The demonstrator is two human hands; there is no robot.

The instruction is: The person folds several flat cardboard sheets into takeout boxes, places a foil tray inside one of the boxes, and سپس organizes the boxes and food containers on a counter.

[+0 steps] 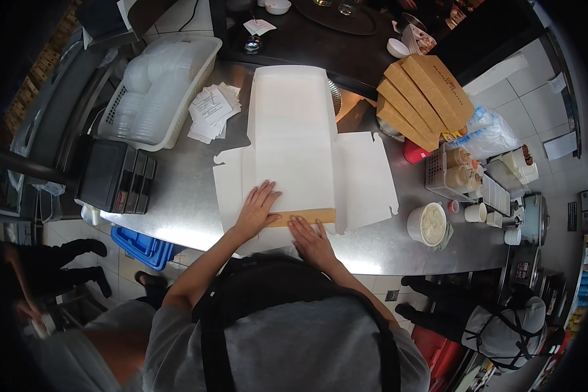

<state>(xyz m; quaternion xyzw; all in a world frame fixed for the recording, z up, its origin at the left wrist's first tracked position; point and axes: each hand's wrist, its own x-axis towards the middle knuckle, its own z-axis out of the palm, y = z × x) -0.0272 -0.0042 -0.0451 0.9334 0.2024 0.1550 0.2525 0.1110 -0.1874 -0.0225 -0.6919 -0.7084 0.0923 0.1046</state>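
Observation:
A cardboard box blank, white on its inner side, lies unfolded on the steel counter in front of me. Its long panel reaches away from me and notched flaps spread to both sides. Along the near edge a narrow brown strip is folded up over the white. My left hand rests flat at the strip's left end, its fingers stretched over the white panel. Lower and to the right, my right hand has its extended fingertips on the strip. Neither hand is wrapped round anything.
A white basket of clear plastic containers, paper slips and black drawers stand left. Right are brown cardboard boxes, a basket of bottles and a white tub. People stand nearby on both sides.

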